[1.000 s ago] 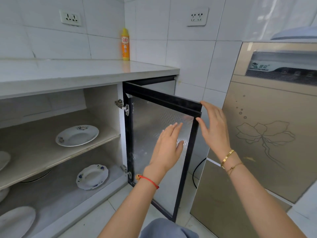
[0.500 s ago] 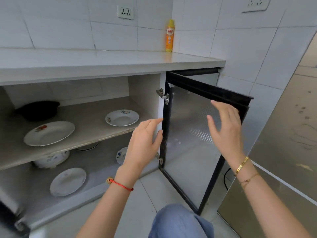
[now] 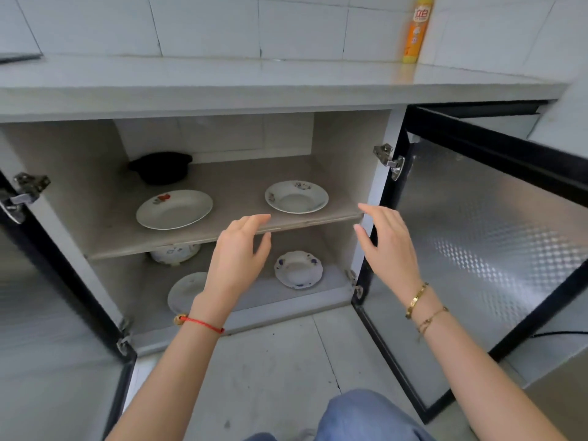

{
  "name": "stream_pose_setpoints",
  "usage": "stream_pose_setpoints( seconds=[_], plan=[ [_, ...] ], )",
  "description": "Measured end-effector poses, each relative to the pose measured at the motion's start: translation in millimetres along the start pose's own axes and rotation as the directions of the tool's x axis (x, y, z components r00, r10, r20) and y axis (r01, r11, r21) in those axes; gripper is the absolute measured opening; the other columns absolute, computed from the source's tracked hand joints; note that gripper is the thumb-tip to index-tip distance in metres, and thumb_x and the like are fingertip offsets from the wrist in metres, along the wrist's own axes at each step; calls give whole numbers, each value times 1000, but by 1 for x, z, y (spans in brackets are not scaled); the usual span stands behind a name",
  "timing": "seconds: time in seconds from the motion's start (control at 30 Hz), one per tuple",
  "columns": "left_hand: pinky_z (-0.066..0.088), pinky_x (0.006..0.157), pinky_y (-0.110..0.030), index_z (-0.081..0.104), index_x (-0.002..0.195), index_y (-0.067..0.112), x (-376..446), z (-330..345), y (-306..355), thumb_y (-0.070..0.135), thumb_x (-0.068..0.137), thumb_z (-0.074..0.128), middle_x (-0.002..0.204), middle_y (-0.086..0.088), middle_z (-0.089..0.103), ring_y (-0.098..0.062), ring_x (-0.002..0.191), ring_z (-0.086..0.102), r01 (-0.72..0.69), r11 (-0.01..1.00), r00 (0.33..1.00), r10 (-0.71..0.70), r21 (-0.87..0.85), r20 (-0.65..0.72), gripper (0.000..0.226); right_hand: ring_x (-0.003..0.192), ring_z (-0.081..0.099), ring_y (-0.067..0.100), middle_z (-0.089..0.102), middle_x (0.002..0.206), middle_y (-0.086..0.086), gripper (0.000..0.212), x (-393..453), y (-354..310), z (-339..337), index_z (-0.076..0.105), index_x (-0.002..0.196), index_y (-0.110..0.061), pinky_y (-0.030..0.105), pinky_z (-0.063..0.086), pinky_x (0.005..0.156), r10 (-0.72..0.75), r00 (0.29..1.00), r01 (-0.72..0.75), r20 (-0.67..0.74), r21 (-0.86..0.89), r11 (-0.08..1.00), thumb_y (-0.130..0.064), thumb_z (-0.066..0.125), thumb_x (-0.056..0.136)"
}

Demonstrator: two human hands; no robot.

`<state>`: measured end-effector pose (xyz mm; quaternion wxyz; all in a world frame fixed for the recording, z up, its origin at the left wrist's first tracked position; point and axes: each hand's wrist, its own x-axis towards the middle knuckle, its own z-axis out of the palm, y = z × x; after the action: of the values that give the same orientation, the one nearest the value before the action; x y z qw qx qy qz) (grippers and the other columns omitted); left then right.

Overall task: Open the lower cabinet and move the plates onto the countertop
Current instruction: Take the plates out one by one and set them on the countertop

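Note:
The lower cabinet stands with both doors swung wide. On its upper shelf (image 3: 222, 232) lie a white plate with a red flower (image 3: 174, 209) at the left and a white plate with small flowers (image 3: 296, 197) at the right. On the cabinet floor sit a blue-flowered scalloped plate (image 3: 298, 269), a plain white plate (image 3: 184, 291) partly hidden by my wrist, and a white bowl (image 3: 174, 253). My left hand (image 3: 237, 261) hovers open in front of the shelf edge. My right hand (image 3: 389, 246) is open near the cabinet's right post. Neither touches anything. The grey countertop (image 3: 254, 81) runs above.
A black pot (image 3: 161, 167) sits at the back of the upper shelf. A yellow-orange bottle (image 3: 416, 30) stands on the countertop at the right. The right door (image 3: 483, 249), metal-faced, juts out beside my right arm; the left door (image 3: 38, 313) juts out at the left.
The view has swung left from the right door to the cabinet's inside. Both hands left the door and now hang in front of the shelves.

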<state>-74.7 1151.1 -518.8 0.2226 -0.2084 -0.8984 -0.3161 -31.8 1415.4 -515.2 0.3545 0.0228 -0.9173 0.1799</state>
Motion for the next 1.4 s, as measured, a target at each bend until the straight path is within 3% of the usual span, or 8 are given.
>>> stream_pose_setpoints(
  seconds=[0.43, 0.73, 0.83, 0.9, 1.0, 1.17, 1.3, 1.4],
  plan=[
    [47, 91, -43, 54, 128, 11, 131, 108, -97, 29, 95, 52, 118, -9, 66, -33, 109, 59, 200, 965, 970, -219, 168, 102, 38, 115, 52, 28, 59, 123, 11, 37, 109, 94, 160, 53, 127, -7, 43, 41, 101, 127, 966, -139, 225, 36, 990, -27, 50, 96],
    [51, 89, -46, 58, 119, 7, 209, 168, -135, 37, 93, 54, 118, -18, 63, -40, 107, 60, 376, 904, 882, -417, 206, 221, 41, 102, 59, 34, 65, 111, 16, 38, 161, 136, 235, 58, 121, -8, 33, 46, 77, 297, 903, -305, 311, -24, 952, -34, 53, 93],
    [50, 86, -46, 60, 106, 1, 218, 181, -141, 40, 92, 55, 108, -22, 65, -41, 101, 60, 385, 905, 860, -423, 182, 286, 41, 90, 65, 32, 68, 87, 9, 33, 169, 141, 242, 64, 108, -9, 24, 38, 67, 358, 856, -391, 373, 14, 920, -36, 54, 92],
    [51, 87, -43, 62, 107, 3, 220, 187, -143, 38, 93, 54, 107, -20, 68, -38, 101, 61, 401, 906, 850, -423, 135, 313, 38, 87, 65, 32, 65, 77, 5, 26, 174, 143, 244, 67, 96, -10, 22, 36, 68, 368, 829, -433, 420, 67, 899, -33, 57, 91],
    [50, 85, -36, 65, 109, 7, 220, 190, -146, 34, 93, 56, 107, -15, 70, -34, 102, 62, 415, 907, 853, -414, 66, 317, 32, 87, 64, 28, 71, 86, 11, 25, 178, 140, 243, 69, 95, -7, 22, 38, 71, 374, 806, -462, 460, 91, 882, -29, 59, 90],
    [45, 76, -25, 69, 106, 7, 203, 184, -144, 27, 90, 61, 103, -10, 73, -27, 97, 66, 427, 904, 867, -402, -20, 294, 26, 78, 61, 25, 67, 77, 9, 21, 167, 132, 234, 66, 86, -1, 24, 42, 67, 376, 803, -474, 463, 112, 874, -22, 60, 88],
    [45, 69, -17, 71, 98, 7, 173, 171, -137, 21, 87, 64, 94, -6, 76, -18, 83, 68, 392, 916, 900, -364, -79, 241, 19, 55, 53, 10, 56, 54, -5, 16, 140, 123, 222, 67, 81, -7, 7, 33, 46, 369, 829, -468, 421, 159, 870, -20, 61, 87],
    [37, 59, 0, 71, 95, 12, 145, 155, -129, 21, 86, 65, 87, -1, 73, -10, 72, 63, 371, 922, 916, -343, -113, 209, 14, 57, 51, 0, 55, 55, -11, 8, 116, 112, 210, 67, 87, -12, 8, 33, 47, 349, 846, -452, 404, 196, 870, -19, 62, 87]
  ],
)
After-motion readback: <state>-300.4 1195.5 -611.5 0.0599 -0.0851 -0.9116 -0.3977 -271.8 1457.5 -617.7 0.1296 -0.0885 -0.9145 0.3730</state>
